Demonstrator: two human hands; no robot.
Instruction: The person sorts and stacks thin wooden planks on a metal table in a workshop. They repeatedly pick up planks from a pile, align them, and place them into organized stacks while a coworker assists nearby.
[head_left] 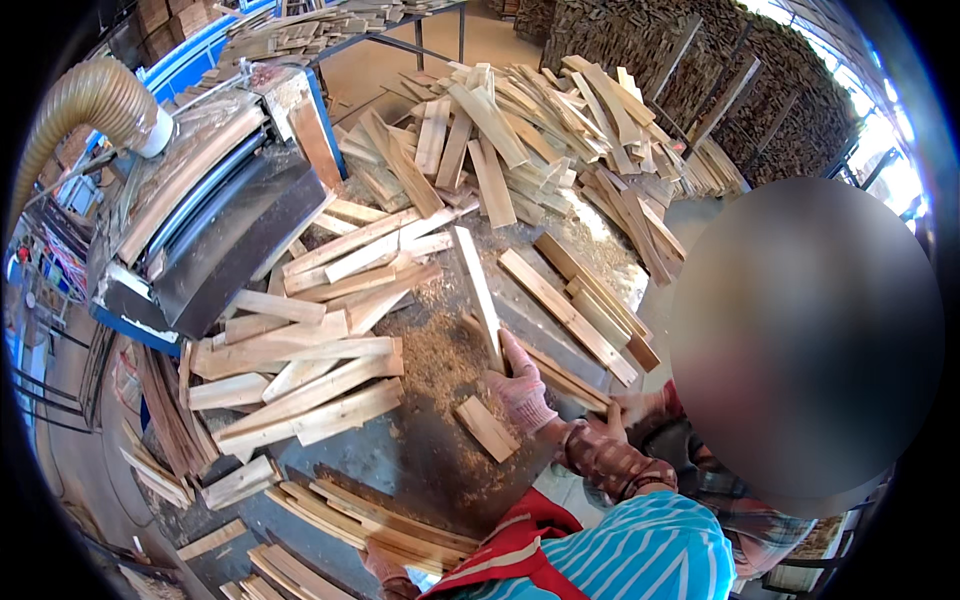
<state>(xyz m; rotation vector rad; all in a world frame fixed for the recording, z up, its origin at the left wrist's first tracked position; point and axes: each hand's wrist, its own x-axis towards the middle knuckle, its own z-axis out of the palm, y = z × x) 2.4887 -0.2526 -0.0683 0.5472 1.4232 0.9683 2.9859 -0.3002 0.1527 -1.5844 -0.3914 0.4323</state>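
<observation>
Plank (477, 285), pale, narrow, one piece: grasped near its lower end by your gloved right hand (518, 388); free end points to eleven o'clock from that hand.

Left hand (385, 570), one, partly hidden: at six o'clock in your view, against the near side of a plank stack (375, 522); I cannot tell whether it grips.

Open room: table (370, 455), dark, strewn with sawdust (430, 345), at eight to nine o'clock from your right hand. Bounded at nine by the ragged board ends of a pile (310, 370), at six to seven by a short offcut (486, 429) just beside the hand.

Tight side: co-worker's hand (632, 408), at three to four o'clock from your right hand, holding another board (565, 372). Long board (565, 315), at one o'clock, edges slanting toward that worker.

Outer limits: machine (225, 200) with hose, ten o'clock; big heap (500, 130), twelve.
</observation>
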